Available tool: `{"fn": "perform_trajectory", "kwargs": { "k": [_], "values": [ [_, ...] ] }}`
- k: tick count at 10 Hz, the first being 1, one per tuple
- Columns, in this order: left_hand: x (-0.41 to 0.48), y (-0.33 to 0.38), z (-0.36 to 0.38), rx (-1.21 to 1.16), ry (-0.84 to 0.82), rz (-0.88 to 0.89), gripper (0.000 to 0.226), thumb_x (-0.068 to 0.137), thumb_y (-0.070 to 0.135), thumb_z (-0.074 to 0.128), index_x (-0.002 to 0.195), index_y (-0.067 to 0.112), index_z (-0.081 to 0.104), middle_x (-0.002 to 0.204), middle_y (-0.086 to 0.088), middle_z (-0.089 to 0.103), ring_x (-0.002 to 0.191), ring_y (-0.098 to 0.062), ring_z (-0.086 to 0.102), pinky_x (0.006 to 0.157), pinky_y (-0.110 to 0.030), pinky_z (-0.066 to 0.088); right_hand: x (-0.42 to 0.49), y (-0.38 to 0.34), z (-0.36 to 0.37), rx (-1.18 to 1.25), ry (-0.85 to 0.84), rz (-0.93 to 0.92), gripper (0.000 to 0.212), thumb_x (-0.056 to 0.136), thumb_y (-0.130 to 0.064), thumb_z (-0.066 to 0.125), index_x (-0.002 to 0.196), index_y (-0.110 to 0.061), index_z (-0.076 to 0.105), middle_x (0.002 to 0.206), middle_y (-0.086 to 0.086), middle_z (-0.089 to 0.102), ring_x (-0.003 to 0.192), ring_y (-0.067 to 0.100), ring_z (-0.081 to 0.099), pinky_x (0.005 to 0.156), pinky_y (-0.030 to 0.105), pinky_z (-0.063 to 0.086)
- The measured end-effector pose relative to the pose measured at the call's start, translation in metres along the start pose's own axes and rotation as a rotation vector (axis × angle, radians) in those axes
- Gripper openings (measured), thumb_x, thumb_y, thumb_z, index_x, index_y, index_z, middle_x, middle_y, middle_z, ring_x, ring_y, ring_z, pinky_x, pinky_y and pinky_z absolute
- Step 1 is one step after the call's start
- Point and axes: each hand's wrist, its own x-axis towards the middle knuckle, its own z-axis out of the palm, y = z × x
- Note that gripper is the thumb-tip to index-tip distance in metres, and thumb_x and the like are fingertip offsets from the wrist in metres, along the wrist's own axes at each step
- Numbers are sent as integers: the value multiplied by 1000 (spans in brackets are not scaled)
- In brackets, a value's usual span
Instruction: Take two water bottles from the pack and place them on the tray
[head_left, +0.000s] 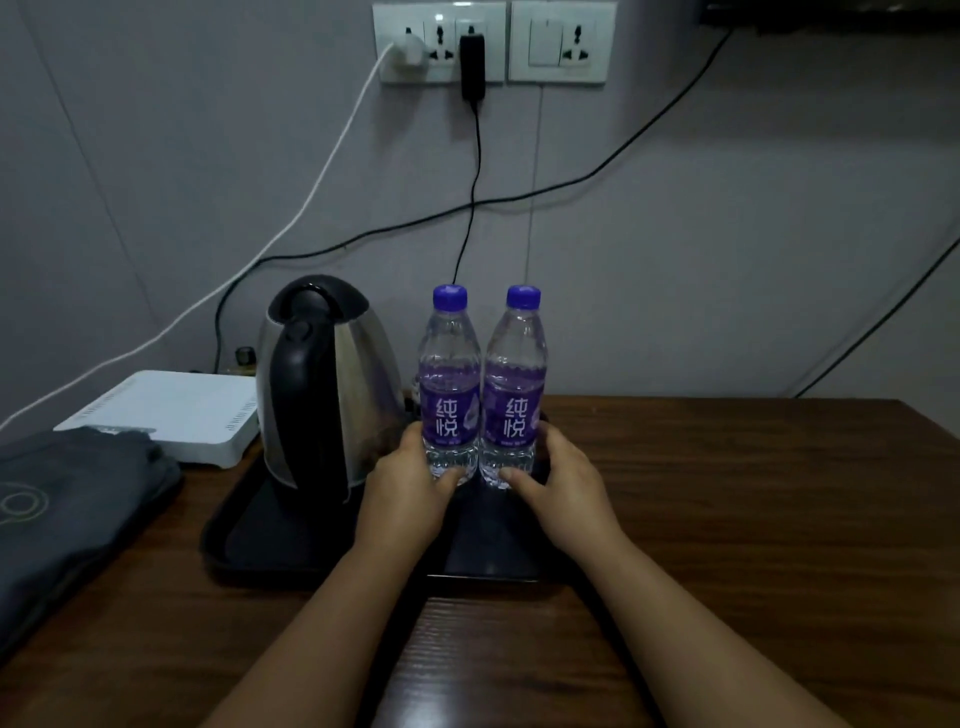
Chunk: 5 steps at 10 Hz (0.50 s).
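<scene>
A dark brown wooden table (727, 519) with visible grain fills the lower part of the view and meets a grey wall at its far edge. A black rectangular tray (249, 540) lies flat on it, left of centre. Further left, at the far side, a flat white box with vent slots (166, 410) rests on the wood, just beside the tray's far left corner. A folded dark grey cloth (67, 509) lies at the near left edge, its far end touching the box. The right half shows bare wood.
</scene>
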Motion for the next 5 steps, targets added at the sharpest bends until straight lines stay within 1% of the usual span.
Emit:
{"fn": "perform_trajectory", "kwargs": {
  "k": [1, 2, 3, 4, 5],
  "values": [
    [-1, -2, 1, -28, 5, -9, 55, 79, 42, 78, 127, 35, 51, 108, 2, 79, 94, -20, 76, 77, -33, 57, 1, 3, 1, -5, -5, 9, 67, 84, -45, 78, 142, -39, 46, 133, -17, 60, 114, -3, 43, 91, 24, 37],
    [-5, 1, -2, -58, -58, -14, 64, 82, 42, 78, 136, 35, 44, 113, 2, 78, 99, -20, 76, 83, -39, 60, 1, -3, -3, -9, -42, 19, 66, 84, -46, 76, 142, -42, 46, 126, -23, 56, 111, -7, 42, 88, 16, 35],
    [-8, 12, -17, -79, -163, -101, 73, 82, 39, 79, 144, 29, 42, 121, -2, 75, 107, -26, 74, 89, -47, 59, -2, -20, -15, 20, -136, 41, 67, 83, -46, 75, 142, -44, 44, 117, -27, 50, 102, -19, 37, 78, -2, 31],
    [-10, 29, -43, -3, -210, -130, 73, 81, 34, 79, 144, 24, 44, 123, -9, 74, 109, -31, 72, 90, -46, 58, -1, -42, -38, 29, -198, 97, 70, 82, -39, 80, 142, -38, 45, 118, -23, 50, 100, -20, 36, 73, -8, 32],
    [-16, 62, -75, 37, -281, -150, 69, 81, 30, 80, 142, 22, 48, 126, -9, 72, 113, -31, 70, 93, -37, 55, -2, -72, -70, 1, -256, 157, 67, 83, -32, 81, 140, -35, 47, 134, -11, 59, 117, 1, 52, 86, 6, 33]
  ]
}}
